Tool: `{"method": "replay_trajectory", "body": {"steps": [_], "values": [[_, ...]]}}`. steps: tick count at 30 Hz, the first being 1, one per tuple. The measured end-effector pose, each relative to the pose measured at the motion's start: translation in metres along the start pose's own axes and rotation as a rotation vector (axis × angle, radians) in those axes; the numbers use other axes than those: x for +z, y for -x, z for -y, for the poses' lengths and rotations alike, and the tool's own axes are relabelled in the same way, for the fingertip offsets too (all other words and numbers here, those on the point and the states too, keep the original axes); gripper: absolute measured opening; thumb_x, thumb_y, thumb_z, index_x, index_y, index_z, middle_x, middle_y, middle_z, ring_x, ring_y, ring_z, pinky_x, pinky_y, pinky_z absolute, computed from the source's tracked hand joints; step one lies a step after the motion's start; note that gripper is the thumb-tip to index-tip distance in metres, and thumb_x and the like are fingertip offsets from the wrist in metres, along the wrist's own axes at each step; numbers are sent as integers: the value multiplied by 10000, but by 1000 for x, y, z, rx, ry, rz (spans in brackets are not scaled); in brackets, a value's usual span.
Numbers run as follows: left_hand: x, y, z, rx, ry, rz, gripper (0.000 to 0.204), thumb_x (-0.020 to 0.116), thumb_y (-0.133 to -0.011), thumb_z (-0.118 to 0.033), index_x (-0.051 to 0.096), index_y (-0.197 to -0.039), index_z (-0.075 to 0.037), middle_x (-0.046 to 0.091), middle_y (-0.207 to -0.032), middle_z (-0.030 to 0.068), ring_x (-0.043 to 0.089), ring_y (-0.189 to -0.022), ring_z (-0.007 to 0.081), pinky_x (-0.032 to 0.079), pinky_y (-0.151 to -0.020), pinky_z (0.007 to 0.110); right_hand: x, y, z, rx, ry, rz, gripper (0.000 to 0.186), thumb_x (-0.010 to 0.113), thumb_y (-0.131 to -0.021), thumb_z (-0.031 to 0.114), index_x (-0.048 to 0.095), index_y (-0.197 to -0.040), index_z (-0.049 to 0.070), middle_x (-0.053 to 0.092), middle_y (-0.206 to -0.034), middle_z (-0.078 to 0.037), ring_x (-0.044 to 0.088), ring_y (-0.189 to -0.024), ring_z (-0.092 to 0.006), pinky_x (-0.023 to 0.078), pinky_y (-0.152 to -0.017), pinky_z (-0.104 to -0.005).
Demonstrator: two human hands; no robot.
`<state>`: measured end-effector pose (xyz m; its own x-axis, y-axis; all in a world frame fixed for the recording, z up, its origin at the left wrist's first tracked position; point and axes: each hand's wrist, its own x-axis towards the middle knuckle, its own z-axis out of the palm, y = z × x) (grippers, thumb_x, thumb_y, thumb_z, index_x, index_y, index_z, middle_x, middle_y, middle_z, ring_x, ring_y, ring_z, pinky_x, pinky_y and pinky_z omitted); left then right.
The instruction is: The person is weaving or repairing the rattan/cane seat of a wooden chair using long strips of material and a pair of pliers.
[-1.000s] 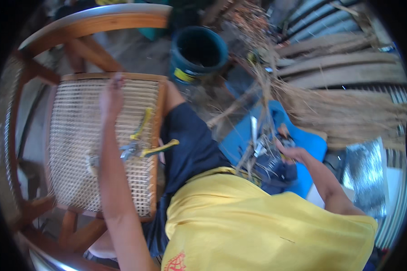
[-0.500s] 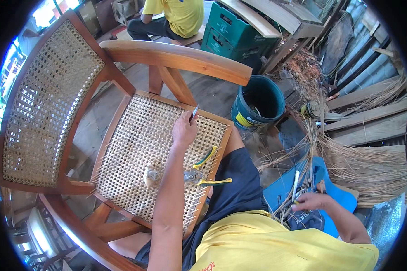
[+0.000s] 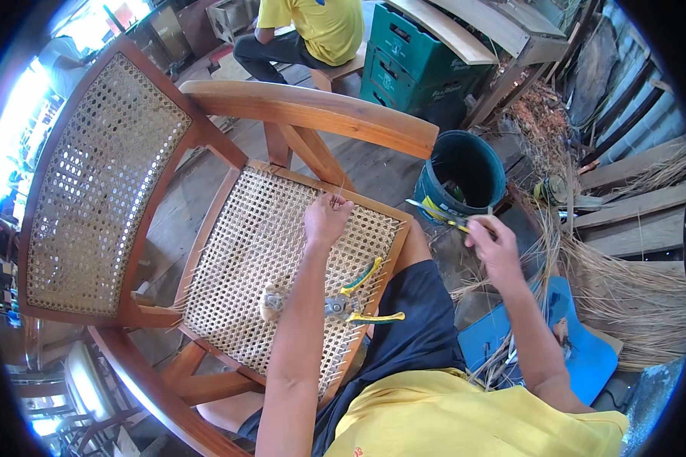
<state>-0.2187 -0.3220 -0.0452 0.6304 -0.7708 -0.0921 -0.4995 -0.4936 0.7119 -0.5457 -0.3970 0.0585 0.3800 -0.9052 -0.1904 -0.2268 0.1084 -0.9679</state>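
A wooden armchair with a woven cane seat (image 3: 240, 251) stands before me, turned sideways. My left hand (image 3: 328, 219) is closed at the seat's far edge, its fingertips pinching what looks like a thin cane strand (image 3: 342, 185). Off the seat's right side, my right hand (image 3: 493, 244) is raised and closed on a yellow-handled knife (image 3: 437, 215), its pale blade pointing left. Pliers with yellow-and-green handles (image 3: 337, 306) lie spread on the seat, partly hidden by my left forearm. On that forearm's other side sits a small tan lump (image 3: 270, 303) I cannot identify.
Past the chair's armrest (image 3: 312, 110) stands a dark green bucket (image 3: 465, 171). Green crates (image 3: 408, 68) are stacked behind, near a seated person in yellow (image 3: 320, 34). Loose cane strands (image 3: 625, 293) spread at right, beside a blue sheet (image 3: 587, 346) with scraps on it.
My right hand has risen from the blue sheet toward the bucket, now with the knife in it. The shiny pointed thing at my left fingertips no longer shows. The whole view has shifted slightly.
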Motion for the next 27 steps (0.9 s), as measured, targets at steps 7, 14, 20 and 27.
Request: {"method": "replay_trajectory", "body": {"steps": [7,14,20,27], "values": [[-4,-12,-1,-56,36,86,251,767,-799,-312,677,-833,-81,684,-669,48,662,-650,170,526,-667,337,79,-46,-7,-371,213,12,197,715,-907,199,682,-964,13,664,-796,-30,609,-729,-78,494,-664,-262],[-8,-16,-3,-81,78,137,204,762,-812,-256,653,-780,-87,665,-622,27,643,-577,156,520,-628,325,107,-54,0,-396,256,28,252,721,-888,245,682,-930,0,701,-761,-106,668,-661,-147,515,-626,-291],[-16,-14,-14,-129,125,205,228,788,-801,-229,624,-756,-77,652,-613,15,608,-528,121,488,-529,307,117,-59,0,-466,396,17,270,706,-899,256,666,-918,-11,708,-774,-152,709,-691,-248,539,-634,-339],[-20,-20,-8,-130,128,231,240,812,-784,-232,638,-760,-68,651,-614,29,612,-551,101,482,-543,277,137,-77,24,-717,636,183,266,664,-906,239,618,-833,-12,675,-750,-230,683,-735,-402,544,-651,-446]]}}
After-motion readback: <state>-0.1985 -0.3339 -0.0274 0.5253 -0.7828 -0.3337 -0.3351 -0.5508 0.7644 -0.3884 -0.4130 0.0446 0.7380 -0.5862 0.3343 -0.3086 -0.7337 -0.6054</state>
